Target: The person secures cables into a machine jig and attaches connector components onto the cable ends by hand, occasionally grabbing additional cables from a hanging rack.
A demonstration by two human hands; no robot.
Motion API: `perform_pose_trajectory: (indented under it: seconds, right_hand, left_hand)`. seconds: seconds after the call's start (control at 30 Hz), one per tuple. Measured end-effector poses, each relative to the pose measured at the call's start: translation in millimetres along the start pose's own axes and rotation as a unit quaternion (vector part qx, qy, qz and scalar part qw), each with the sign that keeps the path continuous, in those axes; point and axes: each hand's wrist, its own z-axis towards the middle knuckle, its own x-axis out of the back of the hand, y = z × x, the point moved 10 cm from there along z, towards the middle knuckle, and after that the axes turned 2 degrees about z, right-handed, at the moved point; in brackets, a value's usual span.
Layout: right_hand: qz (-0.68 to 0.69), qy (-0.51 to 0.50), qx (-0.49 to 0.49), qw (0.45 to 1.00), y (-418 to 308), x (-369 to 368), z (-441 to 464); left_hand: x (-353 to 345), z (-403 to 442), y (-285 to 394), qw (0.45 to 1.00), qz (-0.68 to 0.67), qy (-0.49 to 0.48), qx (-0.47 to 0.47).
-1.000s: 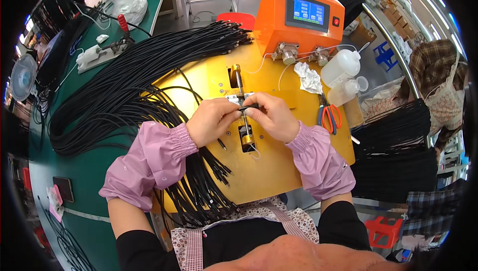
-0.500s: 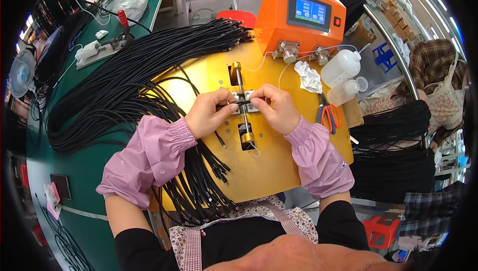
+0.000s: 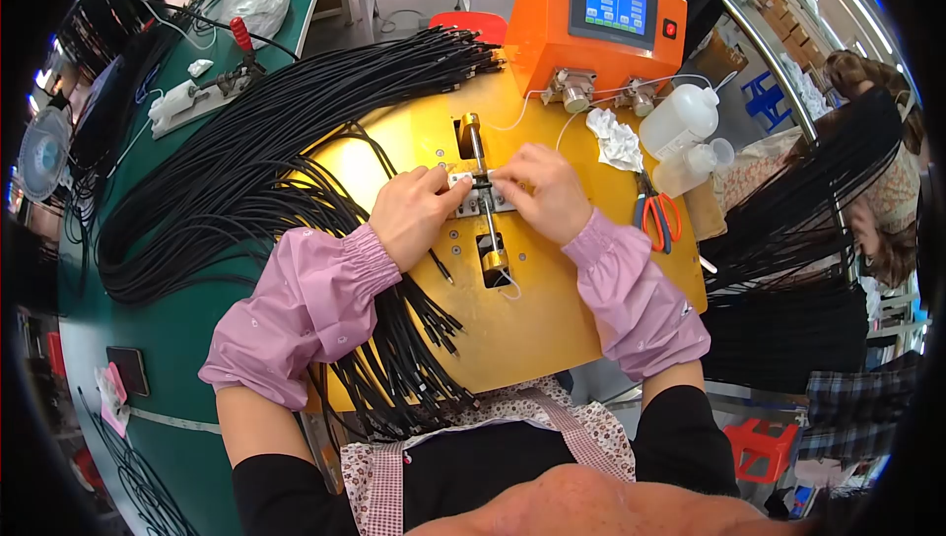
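Both hands meet at a small metal fixture (image 3: 484, 202) between two needle-like rods with brass ends. A short stretch of black cable (image 3: 482, 181) shows across the fixture between my fingertips. My left hand (image 3: 409, 213) is closed, thumb and forefinger pinching the cable from the left. From the right, my right hand (image 3: 545, 191) pinches its other side with bent fingers. The cable parts inside the fingers are hidden. A thick bundle of black cables (image 3: 256, 132) with metal tips curves around the left of the yellow plate (image 3: 532, 329).
Behind the fixture stands an orange machine (image 3: 540, 24) with a screen. At right are plastic bottles (image 3: 680, 122), crumpled tissue (image 3: 614, 140) and red-handled cutters (image 3: 657, 221). A green table (image 3: 197, 339) carries a toggle clamp (image 3: 236, 68) and a phone (image 3: 128, 370). Another person (image 3: 867, 181) handles black cables.
My hands have shifted slightly toward the back of the fixture, and my right fingers have curled in more. At right, the other person's cable bundle has been lifted.
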Motion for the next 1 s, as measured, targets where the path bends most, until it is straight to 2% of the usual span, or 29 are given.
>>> perform_pose_trajectory:
  seconds: [0.13,0.27,0.3,0.37,0.53,0.7,0.77,0.8,0.87,1.0]
  right_hand:
    - [0.004,0.031,-0.004,1.0,13.3,5.4,46.3]
    - [-0.095,-0.14,-0.033,0.985,58.3,-63.4,105.2]
    - [-0.095,-0.14,-0.032,0.985,58.9,-71.5,116.3]
    - [-0.32,-0.262,-0.064,0.908,77.0,-99.4,121.4]
    - [-0.373,-0.296,-0.067,0.877,71.4,-99.9,126.6]
    - [-0.304,-0.21,-0.007,0.929,53.1,-71.5,124.0]
    - [-0.266,-0.154,0.02,0.951,16.1,-39.7,111.9]
    - [-0.265,-0.154,0.022,0.952,9.6,-30.1,102.1]
    - [-0.277,-0.061,0.132,0.95,-22.1,-3.3,83.2]
    - [-0.259,-0.034,0.134,0.956,-28.7,7.2,56.9]
  left_hand:
    - [-1.0,0.4,3.8,1.0,0.027,-0.01,-0.012]
    - [-2.2,2.4,7.3,0.999,0.045,-0.015,-0.02]
    - [-2.0,1.9,8.3,0.999,0.047,-0.012,-0.022]
    - [-0.5,2.5,8.7,0.998,0.053,-0.004,-0.027]
    - [-1.1,2.8,8.3,0.999,0.047,-0.006,-0.021]
    - [-2.7,1.7,6.1,0.999,0.046,-0.005,-0.017]
    - [-2.0,1.7,3.2,0.999,0.04,-0.016,-0.014]
    - [-2.2,1.6,0.6,0.999,0.034,-0.029,-0.009]
    - [-4.7,0.2,-3.5,0.998,0.019,-0.056,-0.002]
    - [-2.4,0.2,-2.1,0.999,0.016,-0.023,-0.032]
